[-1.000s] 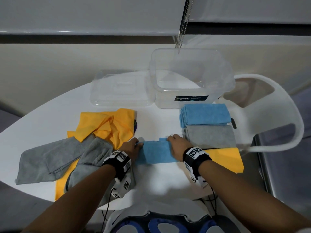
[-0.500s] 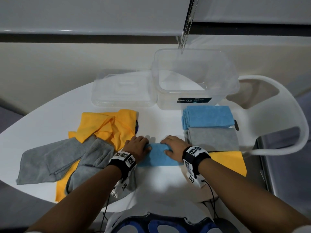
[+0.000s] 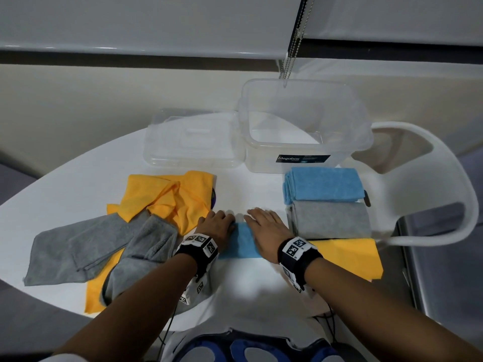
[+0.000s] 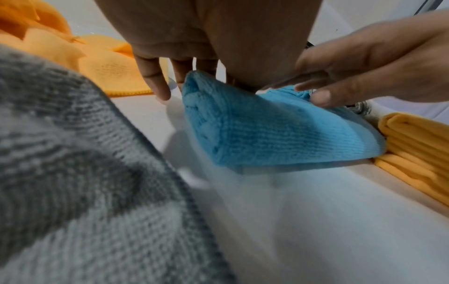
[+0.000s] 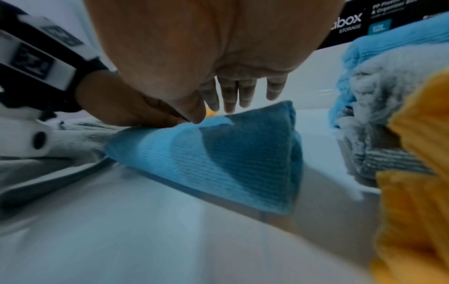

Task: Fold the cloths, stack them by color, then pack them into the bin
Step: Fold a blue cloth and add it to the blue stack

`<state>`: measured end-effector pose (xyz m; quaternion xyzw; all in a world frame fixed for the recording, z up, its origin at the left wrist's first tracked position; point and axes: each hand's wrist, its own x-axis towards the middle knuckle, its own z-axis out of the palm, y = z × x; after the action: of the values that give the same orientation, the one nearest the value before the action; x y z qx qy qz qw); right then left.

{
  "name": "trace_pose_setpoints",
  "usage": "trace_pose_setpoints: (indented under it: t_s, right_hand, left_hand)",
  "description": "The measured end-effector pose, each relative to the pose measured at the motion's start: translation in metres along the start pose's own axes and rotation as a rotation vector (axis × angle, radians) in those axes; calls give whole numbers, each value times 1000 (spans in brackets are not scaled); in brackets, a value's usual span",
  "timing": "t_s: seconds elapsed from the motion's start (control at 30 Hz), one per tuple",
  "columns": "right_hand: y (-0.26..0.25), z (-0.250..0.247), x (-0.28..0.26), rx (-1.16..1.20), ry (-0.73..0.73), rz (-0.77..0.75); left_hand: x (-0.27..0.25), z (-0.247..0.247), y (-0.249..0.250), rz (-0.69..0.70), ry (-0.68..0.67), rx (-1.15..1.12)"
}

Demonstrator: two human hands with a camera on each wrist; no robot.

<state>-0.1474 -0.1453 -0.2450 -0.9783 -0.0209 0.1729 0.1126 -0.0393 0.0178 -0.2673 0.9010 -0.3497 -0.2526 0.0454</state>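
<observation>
Underneath flat hands [image 3: 241,228]: ribbed blue cloth [image 3: 241,244], folded.

Blk wristbands [image 3: 200,246] (b/w tags)

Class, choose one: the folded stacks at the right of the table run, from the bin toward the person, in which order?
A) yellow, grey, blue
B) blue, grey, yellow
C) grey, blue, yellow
B: the blue stack lies nearest the bin, the grey stack next, the yellow stack nearest the person.
</observation>
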Motion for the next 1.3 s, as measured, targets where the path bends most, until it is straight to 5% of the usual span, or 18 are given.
trace_pose_setpoints:
  t_s: [0.23, 0.37, 0.63, 1.0, 1.17, 1.3]
  right_hand:
    - [-7, 19, -13, 24, -177, 47]
    - [-3, 28, -9, 24, -158, 46]
    - [8, 37, -12, -7, -151, 12]
    - [10, 37, -9, 47, -192, 131]
    - [13, 22, -5, 107, -27, 99]
    - [3, 11, 4, 109, -62, 127]
  left_hand:
    - [-1, -1, 5, -14, -12, 26]
    - [-16, 4, 17, 123, 65, 43]
    - [-27, 34, 8, 224, -23, 135]
    - [-21, 34, -1, 151, -99, 127]
    - [-18, 31, -1, 149, -81, 74]
    - [-16, 11, -2, 123, -74, 60]
